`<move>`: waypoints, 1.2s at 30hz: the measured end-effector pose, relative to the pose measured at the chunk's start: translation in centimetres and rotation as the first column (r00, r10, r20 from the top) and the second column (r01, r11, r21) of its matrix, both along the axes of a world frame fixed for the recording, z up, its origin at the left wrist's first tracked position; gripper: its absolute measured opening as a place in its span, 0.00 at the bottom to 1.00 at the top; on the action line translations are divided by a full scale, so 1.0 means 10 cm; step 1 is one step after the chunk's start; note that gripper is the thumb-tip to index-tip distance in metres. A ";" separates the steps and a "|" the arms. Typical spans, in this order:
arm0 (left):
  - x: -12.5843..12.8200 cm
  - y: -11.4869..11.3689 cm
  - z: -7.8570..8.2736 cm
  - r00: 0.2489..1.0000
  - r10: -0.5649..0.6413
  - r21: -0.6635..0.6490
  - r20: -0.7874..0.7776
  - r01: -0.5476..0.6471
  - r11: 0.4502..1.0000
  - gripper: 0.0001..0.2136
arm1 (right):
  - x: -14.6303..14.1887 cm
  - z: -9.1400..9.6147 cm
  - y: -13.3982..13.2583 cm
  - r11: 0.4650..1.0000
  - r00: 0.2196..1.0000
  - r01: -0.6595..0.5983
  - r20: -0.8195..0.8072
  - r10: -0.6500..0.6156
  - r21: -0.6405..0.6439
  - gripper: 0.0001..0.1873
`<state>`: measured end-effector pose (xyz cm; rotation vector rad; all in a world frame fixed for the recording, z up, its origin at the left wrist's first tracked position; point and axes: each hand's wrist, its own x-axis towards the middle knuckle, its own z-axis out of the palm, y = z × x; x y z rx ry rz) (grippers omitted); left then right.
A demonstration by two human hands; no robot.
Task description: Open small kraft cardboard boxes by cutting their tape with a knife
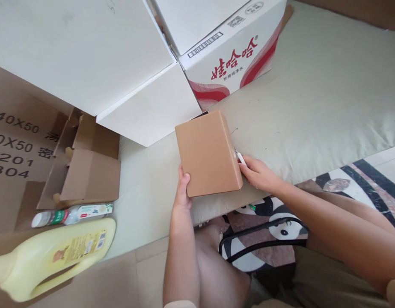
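A closed brown cardboard box (208,156) stands tilted above the pale cloth-like surface (146,179). My left hand (183,190) grips its lower left corner, thumb on the front face and the other fingers mostly hidden behind. In my right hand (258,173) is a small white utility knife (241,158), pinched between thumb and fingers. Its thin metal tip points at the box's right side, close to a light patch of tape (235,155). Whether the tip touches the box I cannot tell.
Large white boxes (152,102) and a red-and-white water carton (236,64) stand behind. At the left are an open brown carton (91,175), a clear plastic bottle (73,214) and a yellow jug (65,256). A panda-patterned item with black handles (264,226) is below.
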<state>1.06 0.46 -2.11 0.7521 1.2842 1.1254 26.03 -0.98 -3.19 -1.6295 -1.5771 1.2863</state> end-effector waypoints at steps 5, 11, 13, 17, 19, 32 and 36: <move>0.00 0.00 -0.01 1.000 -0.004 -0.001 -0.003 0.004 1.000 0.38 | -0.01 0.01 0.00 1.000 1.000 0.004 0.020 -0.004 0.005 0.16; 0.00 0.00 -0.01 1.000 -0.009 0.011 -0.003 0.009 1.000 0.37 | 0.00 -0.01 0.00 1.000 0.999 -0.004 0.037 0.003 0.014 0.15; 0.00 0.00 -0.01 1.000 -0.006 0.009 -0.006 0.006 1.000 0.37 | 0.00 -0.01 0.00 1.000 0.999 -0.006 0.042 0.005 0.019 0.15; 0.00 0.00 -0.02 1.000 0.001 0.000 -0.013 -0.001 1.000 0.34 | -0.01 -0.01 0.00 1.000 0.998 -0.002 0.058 0.000 0.023 0.15; 0.00 0.00 -0.03 1.000 0.003 0.001 -0.014 -0.003 1.000 0.33 | -0.01 -0.02 0.00 1.000 0.998 0.001 0.068 -0.002 0.025 0.15; 0.01 -0.02 -0.04 1.000 0.012 0.020 -0.016 -0.012 1.000 0.39 | -0.01 -0.12 -0.01 0.994 0.998 0.032 0.057 -0.038 0.104 0.15; 0.01 -0.02 -0.06 1.000 0.020 0.021 -0.011 -0.020 1.000 0.40 | -0.01 -0.15 -0.01 0.991 0.995 0.027 0.092 -0.039 0.130 0.15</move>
